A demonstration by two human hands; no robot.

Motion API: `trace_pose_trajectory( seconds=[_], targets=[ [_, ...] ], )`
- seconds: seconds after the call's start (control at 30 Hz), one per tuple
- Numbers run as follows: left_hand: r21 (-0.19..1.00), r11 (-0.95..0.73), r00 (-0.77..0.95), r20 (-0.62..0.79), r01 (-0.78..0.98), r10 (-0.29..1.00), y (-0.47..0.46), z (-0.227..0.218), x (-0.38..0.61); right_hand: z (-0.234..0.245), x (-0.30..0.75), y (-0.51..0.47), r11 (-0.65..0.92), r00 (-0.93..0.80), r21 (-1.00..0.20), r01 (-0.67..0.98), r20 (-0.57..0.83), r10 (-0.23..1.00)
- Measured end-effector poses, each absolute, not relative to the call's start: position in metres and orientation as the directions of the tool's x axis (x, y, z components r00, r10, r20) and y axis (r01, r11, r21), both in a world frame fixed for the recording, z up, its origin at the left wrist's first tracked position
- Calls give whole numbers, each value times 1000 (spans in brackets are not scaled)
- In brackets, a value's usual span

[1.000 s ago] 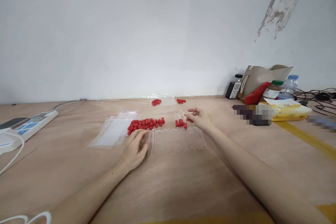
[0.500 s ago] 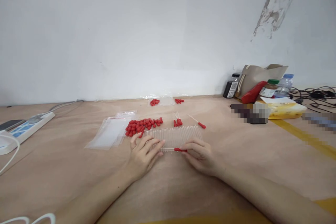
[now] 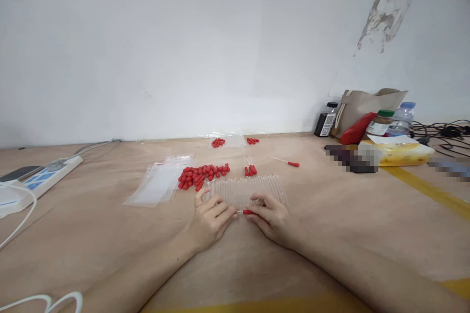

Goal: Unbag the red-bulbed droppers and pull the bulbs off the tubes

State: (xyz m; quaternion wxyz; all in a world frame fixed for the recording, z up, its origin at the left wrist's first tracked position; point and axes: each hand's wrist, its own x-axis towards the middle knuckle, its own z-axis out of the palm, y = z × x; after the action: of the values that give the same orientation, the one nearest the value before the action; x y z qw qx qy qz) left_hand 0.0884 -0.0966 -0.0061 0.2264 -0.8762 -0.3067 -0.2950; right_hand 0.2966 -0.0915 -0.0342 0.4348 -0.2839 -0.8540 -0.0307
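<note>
Between my hands, near the front of the row of tubes, is a thin clear dropper tube (image 3: 240,212) with a red rubber bulb (image 3: 247,212) at its right end. My left hand (image 3: 212,217) pinches the tube, hiding most of its length. The bulb is gripped by the thumb and fingers of my right hand (image 3: 270,216). Just beyond both hands lies a row of clear glass tubes (image 3: 244,188), side by side. A pile of loose red rubber bulbs (image 3: 201,174) sits behind my left hand. Several bulbed droppers (image 3: 250,171) lie behind the row.
One dropper (image 3: 293,164) lies alone at right. Clear plastic bags (image 3: 158,183) are left of the bulbs; bagged red-bulbed pieces (image 3: 218,143) lie by the wall. A power strip (image 3: 44,181) is far left. Bottles (image 3: 326,121), a tissue pack (image 3: 400,151) and cables (image 3: 446,132) stand right.
My hands have come closer together, and less of the tube shows between them. The lone dropper at right has turned and now lies more nearly sideways, farther right. The view has shifted slightly.
</note>
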Motion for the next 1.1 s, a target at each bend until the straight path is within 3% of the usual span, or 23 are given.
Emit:
trace_pose_trajectory(
  seconds=[0.13,0.27,0.63,0.77,0.87,0.97,1.1],
  targets=[
    [-212,-713,637,659,668,401,-101,-4,87,-22,300,-98,782,-535,-44,621,706,465],
    [-215,-731,640,675,647,368,-104,-3,86,-16,302,-103,767,-572,27,641,683,454],
    [-224,-761,669,660,609,341,-104,-7,85,-15,307,-107,800,-613,33,599,662,431],
    [-146,-760,615,691,634,380,-96,-8,69,-21,321,-100,776,-523,-61,628,705,479],
    [-33,-685,478,741,728,472,-82,-11,52,-25,330,-91,723,-342,-256,641,748,568],
    [44,-634,408,731,772,547,-70,-13,47,-26,329,-86,751,-290,-419,511,738,610],
    [69,-625,397,716,778,574,-65,-14,54,-25,323,-85,780,-326,-446,439,730,601]
  ],
)
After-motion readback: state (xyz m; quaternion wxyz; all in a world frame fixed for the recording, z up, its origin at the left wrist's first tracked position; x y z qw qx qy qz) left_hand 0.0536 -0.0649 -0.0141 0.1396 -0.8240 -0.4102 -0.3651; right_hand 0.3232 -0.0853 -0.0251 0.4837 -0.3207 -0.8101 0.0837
